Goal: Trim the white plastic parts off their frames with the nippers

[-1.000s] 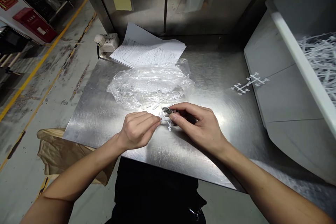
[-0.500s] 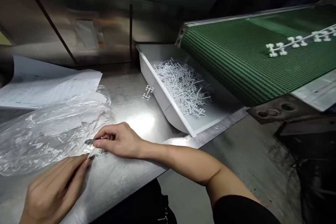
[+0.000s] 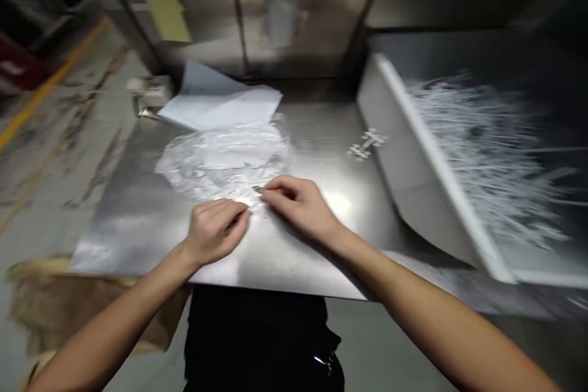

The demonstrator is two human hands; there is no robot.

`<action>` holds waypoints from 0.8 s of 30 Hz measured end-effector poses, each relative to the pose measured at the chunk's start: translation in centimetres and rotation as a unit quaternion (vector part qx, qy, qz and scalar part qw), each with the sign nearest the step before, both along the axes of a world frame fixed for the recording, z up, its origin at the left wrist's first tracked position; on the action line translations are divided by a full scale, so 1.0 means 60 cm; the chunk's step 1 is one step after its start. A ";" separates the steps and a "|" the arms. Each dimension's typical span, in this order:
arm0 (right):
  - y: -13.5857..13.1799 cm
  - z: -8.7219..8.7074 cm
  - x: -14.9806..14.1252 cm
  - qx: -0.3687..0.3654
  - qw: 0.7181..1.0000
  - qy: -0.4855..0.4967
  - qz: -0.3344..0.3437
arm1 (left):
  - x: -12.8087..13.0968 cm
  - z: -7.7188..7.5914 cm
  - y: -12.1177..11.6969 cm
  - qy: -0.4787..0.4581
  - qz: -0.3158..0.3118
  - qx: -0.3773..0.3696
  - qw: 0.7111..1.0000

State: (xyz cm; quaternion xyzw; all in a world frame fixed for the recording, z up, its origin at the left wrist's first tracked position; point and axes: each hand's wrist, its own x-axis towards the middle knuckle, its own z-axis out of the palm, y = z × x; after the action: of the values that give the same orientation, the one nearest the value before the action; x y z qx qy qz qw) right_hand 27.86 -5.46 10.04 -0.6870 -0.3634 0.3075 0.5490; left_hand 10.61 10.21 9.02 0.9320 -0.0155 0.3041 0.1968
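Observation:
The picture is smeared by head motion. My left hand (image 3: pixel 215 229) rests on the steel table (image 3: pixel 138 220), fingers pinched together toward a small white plastic piece that the blur hides. My right hand (image 3: pixel 298 205) lies just right of it, fingers closed on a small metal cutter whose tip (image 3: pixel 258 190) pokes out toward a clear plastic bag (image 3: pixel 220 159). The two hands nearly touch at the bag's near edge.
Printed sheets of paper (image 3: pixel 220 104) lie behind the bag, with a power strip (image 3: pixel 149 89) at the table's back left. A white plastic sprue (image 3: pixel 367 144) lies loose near a white bin (image 3: pixel 432 171) holding several white sprues (image 3: pixel 491 147). A brown bag (image 3: pixel 68 306) hangs below the table's left edge.
The view swung right toward the bin and a green conveyor, then back over the table. Both hands stayed at the bag's near edge, still holding the cutter and the small piece.

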 end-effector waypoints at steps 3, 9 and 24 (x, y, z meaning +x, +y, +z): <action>-0.005 -0.002 0.010 -0.003 1.000 0.002 -0.011 | 0.003 -0.009 0.004 0.003 0.005 -0.003 1.000; -0.020 0.011 -0.005 0.025 0.999 -0.048 -0.001 | 0.001 -0.011 0.002 0.003 0.001 -0.002 1.000; -0.023 0.010 -0.011 0.041 0.993 -0.107 0.040 | 0.001 -0.010 0.002 0.010 -0.012 0.007 1.000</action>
State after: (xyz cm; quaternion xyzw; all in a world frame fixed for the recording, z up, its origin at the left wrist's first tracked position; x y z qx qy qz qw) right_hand 27.19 -6.82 10.62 -0.6781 -0.4594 0.2387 0.5216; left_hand 10.65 10.30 8.41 0.9362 -0.0262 0.2919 0.1941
